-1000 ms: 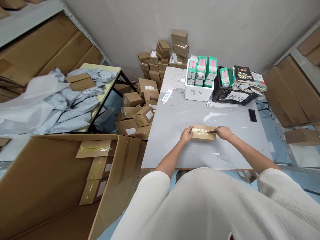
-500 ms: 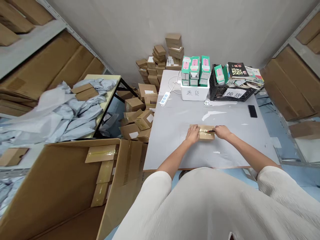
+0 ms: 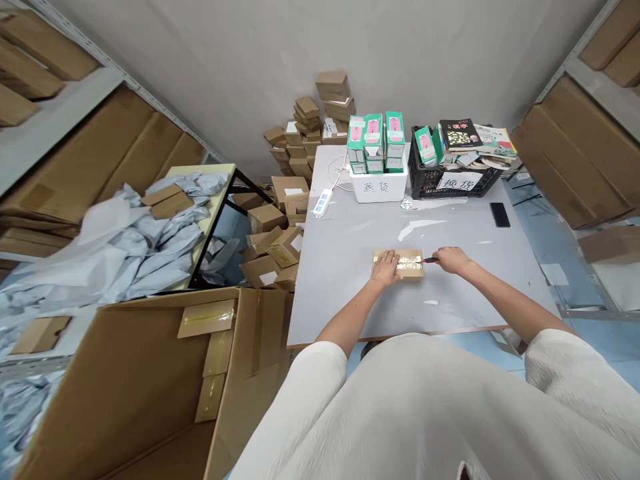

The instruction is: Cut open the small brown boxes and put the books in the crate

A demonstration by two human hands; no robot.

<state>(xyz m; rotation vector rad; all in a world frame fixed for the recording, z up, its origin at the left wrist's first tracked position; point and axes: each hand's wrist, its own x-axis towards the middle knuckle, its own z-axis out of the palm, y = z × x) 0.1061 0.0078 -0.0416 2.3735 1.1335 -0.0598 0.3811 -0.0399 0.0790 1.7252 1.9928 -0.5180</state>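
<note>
A small cardboard box (image 3: 411, 268) with shiny tape along its top lies on the grey table (image 3: 340, 293). My left hand (image 3: 386, 268) rests on the box's left part with its fingers spread. To the right of the box, my right hand (image 3: 450, 259) is closed around a dark and red cutter (image 3: 430, 260). The cutter's tip points left, at the box's right edge by the end of the tape.
Behind stand a white bin (image 3: 379, 187) of green boxes and a black crate (image 3: 425, 183) with books. A phone (image 3: 500, 215) lies right, a power strip (image 3: 323, 202) left. A large open carton (image 3: 260, 327) adjoins the table's left side.
My right hand has drawn the cutter rightward, from over the taped top to the box's right edge. My left hand stays on the box. The camera view has shifted slightly.
</note>
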